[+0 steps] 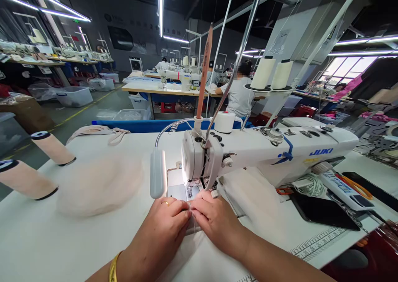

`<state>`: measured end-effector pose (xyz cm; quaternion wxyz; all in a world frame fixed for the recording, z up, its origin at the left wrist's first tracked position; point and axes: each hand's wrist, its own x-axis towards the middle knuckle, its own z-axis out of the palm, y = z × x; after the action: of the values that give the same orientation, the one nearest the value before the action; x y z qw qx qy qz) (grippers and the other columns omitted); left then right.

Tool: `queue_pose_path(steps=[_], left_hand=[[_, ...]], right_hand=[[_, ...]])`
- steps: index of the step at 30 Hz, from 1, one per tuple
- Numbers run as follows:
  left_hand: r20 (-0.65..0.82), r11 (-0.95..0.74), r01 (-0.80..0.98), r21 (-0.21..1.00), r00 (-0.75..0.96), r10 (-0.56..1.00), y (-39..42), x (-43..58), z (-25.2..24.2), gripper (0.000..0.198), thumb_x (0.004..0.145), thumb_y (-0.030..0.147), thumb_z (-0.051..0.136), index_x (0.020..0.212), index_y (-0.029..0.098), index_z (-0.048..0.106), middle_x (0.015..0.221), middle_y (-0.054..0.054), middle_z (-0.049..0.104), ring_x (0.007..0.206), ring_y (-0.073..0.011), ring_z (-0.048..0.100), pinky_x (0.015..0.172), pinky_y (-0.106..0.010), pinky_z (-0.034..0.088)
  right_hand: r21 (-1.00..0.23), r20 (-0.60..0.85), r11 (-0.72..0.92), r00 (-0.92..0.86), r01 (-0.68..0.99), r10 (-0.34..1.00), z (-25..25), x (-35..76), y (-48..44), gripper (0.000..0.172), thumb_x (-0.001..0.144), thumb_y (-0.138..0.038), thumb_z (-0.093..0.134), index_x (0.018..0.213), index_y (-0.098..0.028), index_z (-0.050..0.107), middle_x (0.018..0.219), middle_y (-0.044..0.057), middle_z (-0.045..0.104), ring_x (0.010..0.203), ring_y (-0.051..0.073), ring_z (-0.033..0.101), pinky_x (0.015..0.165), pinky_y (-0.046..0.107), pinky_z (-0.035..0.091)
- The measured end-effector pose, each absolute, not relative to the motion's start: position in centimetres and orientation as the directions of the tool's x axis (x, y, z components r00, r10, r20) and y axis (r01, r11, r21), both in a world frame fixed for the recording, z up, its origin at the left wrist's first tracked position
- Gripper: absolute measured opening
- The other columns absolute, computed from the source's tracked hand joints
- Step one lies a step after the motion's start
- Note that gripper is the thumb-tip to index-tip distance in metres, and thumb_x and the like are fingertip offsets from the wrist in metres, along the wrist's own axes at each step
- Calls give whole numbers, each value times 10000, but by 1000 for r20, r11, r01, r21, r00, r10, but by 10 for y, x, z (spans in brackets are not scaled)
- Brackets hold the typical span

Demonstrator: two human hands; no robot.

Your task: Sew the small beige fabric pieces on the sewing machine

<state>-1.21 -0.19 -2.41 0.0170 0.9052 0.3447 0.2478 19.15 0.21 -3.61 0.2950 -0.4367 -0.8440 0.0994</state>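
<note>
A white JUKI sewing machine (248, 153) stands right in front of me. My left hand (164, 222), with a ring and a gold bangle, has its fingers pinched together just in front of the presser foot (190, 192). Opposite it, my right hand (219, 222) is closed too, its fingertips almost meeting the left ones. Between them is a thin, pale, sheer fabric (193, 226), partly hidden by the fingers. More sheer pale fabric (258, 199) lies under the machine arm to the right. A lit lamp (157, 172) hangs left of the needle area.
Left on the table are a sheer fabric pile (99, 182) and two peach thread cones (29, 178). A phone (323, 209), a coiled white cable (309, 185) and a printed ruler (323, 240) are at right. A person (238, 93) sits beyond the machine.
</note>
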Motion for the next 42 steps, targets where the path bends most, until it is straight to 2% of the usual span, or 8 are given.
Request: queue_pose_path(steps=[6,18,29,32,35,37,39,42], left_hand=[[446,-751,622,223,620,646,1,-14,-28,357,1053,116,388,915,209,704,1023,-65,756,836,-209,629,816,-387,487],[532,-762,602,238,576,621,17,-18,-40,231,968,158,495,956,228,715,1058,-78,762,876,-241,687,796,-376,535],[413,-722,637,268,601,684,19,-20,-29,215,952,137,528,956,233,721,1041,-53,773,925,-237,703,883,-375,470],[307,-692,649,316,621,721,11,-23,-7,114,975,273,626,951,246,733,1105,-46,767,984,-251,709,920,-397,460],[194,-673,642,367,655,730,-2,-26,13,295,843,535,800,949,267,736,1085,-38,744,974,-282,699,933,-431,465],[193,-685,635,358,667,719,-8,-27,15,261,804,460,815,908,249,703,1073,-47,721,1003,-300,680,961,-454,462],[242,-686,635,354,647,724,-10,-25,8,70,889,237,620,820,224,619,1014,-47,702,948,-258,659,939,-431,471],[296,-625,653,428,552,779,-4,-20,-7,214,883,83,383,747,227,461,804,-23,630,712,-189,567,709,-321,469]], right_hand=[[-355,429,657,-509,665,747,-36,197,1,253,992,-53,480,848,-206,621,862,29,644,718,171,551,733,310,401],[-321,400,538,-403,780,823,-42,197,6,205,1005,-140,538,1083,-208,715,1068,105,729,962,274,633,803,370,488],[-342,433,573,-416,745,800,-37,197,5,299,958,-71,502,1124,-205,712,1123,104,732,984,284,642,804,389,520],[-337,453,648,-486,683,748,-32,202,0,371,905,-15,471,1134,-216,682,1158,102,721,973,262,652,818,381,516],[-320,449,721,-571,615,687,-27,207,-5,372,889,-10,479,1134,-227,656,1273,97,694,1082,266,637,894,390,498],[-319,417,734,-607,600,677,-26,208,-6,285,908,-22,495,1035,-230,644,1222,74,707,1065,260,629,881,379,481],[-345,395,725,-609,596,688,-27,207,-6,214,941,-44,493,922,-225,605,1034,47,718,917,229,626,816,356,460],[-470,406,691,-561,549,722,-28,204,-4,183,994,-107,481,911,-232,584,885,15,690,806,198,615,780,336,443]])
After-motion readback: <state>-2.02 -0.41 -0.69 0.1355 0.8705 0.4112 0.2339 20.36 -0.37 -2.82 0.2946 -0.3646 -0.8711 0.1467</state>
